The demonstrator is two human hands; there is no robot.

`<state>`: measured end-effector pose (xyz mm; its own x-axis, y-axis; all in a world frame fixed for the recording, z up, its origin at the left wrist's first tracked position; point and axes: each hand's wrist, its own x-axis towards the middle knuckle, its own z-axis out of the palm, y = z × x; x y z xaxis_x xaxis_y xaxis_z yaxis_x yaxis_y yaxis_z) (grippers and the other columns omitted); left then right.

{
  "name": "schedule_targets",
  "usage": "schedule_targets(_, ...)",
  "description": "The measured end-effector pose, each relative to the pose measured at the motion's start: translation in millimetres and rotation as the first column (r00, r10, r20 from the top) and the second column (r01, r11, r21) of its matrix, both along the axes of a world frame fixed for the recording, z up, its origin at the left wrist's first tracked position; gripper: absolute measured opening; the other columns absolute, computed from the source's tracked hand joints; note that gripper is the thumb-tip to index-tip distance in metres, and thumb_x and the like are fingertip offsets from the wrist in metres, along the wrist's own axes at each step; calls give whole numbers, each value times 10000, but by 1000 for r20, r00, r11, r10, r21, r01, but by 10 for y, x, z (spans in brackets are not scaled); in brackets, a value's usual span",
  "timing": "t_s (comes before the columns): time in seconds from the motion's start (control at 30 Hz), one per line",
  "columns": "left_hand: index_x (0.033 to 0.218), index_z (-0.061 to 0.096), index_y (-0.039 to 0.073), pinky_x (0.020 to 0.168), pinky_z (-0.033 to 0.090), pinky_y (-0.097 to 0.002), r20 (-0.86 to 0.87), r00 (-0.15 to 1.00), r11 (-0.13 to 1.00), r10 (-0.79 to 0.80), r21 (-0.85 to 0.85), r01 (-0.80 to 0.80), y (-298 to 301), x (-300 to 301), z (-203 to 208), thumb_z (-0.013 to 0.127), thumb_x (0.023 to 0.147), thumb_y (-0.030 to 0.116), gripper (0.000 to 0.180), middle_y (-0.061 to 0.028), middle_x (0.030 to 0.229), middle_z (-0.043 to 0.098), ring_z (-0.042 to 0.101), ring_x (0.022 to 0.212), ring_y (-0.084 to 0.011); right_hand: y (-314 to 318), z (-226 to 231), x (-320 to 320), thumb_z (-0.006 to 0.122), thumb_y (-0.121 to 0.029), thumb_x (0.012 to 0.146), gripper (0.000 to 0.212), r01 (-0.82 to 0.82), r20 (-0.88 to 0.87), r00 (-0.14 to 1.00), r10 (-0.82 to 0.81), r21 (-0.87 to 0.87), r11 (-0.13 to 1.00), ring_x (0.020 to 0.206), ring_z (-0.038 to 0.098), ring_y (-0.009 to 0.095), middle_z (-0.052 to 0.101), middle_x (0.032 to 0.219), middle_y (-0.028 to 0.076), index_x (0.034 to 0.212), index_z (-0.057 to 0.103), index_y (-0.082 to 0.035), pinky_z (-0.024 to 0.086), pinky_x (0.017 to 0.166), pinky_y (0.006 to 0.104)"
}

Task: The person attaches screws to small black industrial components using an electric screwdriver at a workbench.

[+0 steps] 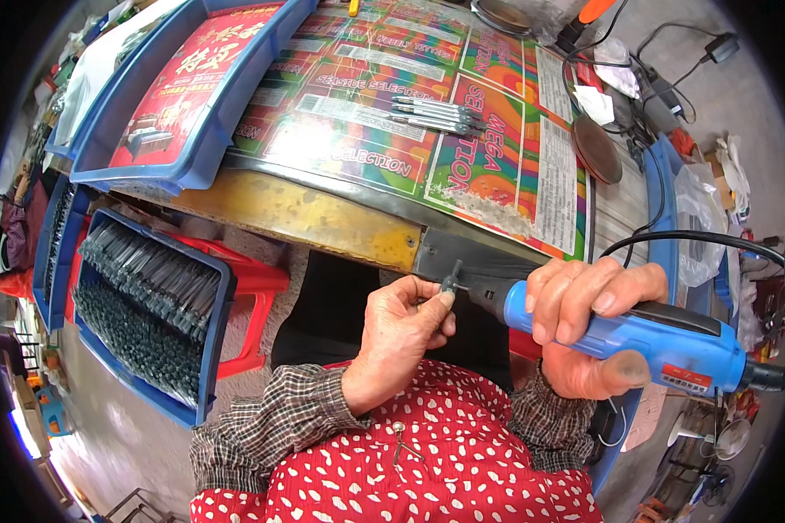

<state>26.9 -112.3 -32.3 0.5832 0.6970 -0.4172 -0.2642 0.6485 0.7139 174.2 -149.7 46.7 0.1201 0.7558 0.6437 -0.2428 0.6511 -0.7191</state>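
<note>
My left hand (399, 329) pinches a small dark grey piece (453, 277) between thumb and fingertips. Most of that piece is hidden by the fingers, so its full shape does not show. My right hand (576, 305) wraps around a blue corded power tool (672, 349). The tool's black nose points left, with its tip at or very near the dark piece; whether they touch I cannot tell. Both hands are at the near edge of a workbench (296, 222). Farther back on its printed sheet covering, several slim grey rods with dark ends (436, 113) lie side by side.
To the left, a blue bin (211, 349) full of dark-ended rods tilts by a red stool (266, 301). A blue tray (196, 161) with a red printed sheet sits at the bench's far left. A round brown disc (597, 150) and a black cable (698, 234) are on the right.
</note>
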Motion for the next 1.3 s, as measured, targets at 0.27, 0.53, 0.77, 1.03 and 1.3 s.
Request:
schedule_targets(0.27, 865, 551, -20, 480, 419, -163, -19, 1000, 999, 14, -38, -15, -9, 10, 46, 586, 874, 106, 131, -27, 657, 574, 523, 553, -51, 163, 70, -96, 667, -502, 765, 518, 32, 188, 982, -26, -33, 999, 461, 496, 146, 491, 615, 25, 920, 443, -61, 392, 473, 286)
schedule_targets(0.53, 868, 551, -18, 479, 422, -165, 9, 1000, 999, 21, -29, -20, -16, 21, 11, 587, 872, 107, 130, -27, 658, 577, 523, 550, -52, 116, 44, -61, 786, -265, 711, 500, -59, -39, 998, 56, -68, 996, 611, 542, 195, 538, 702, 102, 986, 461, -4, 445, 529, 318)
schedule_targets(0.77, 874, 553, -20, 478, 425, -167, -24, 1000, 1000, 16, -13, -16, -17, 24, 14, 589, 870, 107, 132, -26, 649, 576, 526, 546, -51, 143, 134, -63, 665, -532, 747, 546, 0, 219, 976, 6, -27, 1000, 472, 508, 165, 504, 626, 36, 936, 448, -69, 387, 474, 305)
schedule_targets(1.03, 879, 547, -25, 472, 404, -172, -14, 1000, 1000, 11, -15, -11, -14, 19, 22, 579, 877, 98, 127, -37, 661, 567, 509, 553, -59, 174, 80, -102, 649, -557, 745, 557, 46, 176, 984, -38, -38, 998, 467, 504, 153, 494, 619, 26, 934, 442, -75, 372, 451, 288)
schedule_targets(1.3, 893, 542, -31, 474, 389, -175, -31, 1000, 1000, -4, -10, 3, -6, 17, 46, 574, 884, 102, 137, -45, 675, 561, 495, 561, -66, 232, 61, -80, 651, -557, 743, 563, -18, 182, 983, 24, -32, 999, 471, 496, 149, 489, 616, 25, 927, 436, -71, 376, 458, 285)
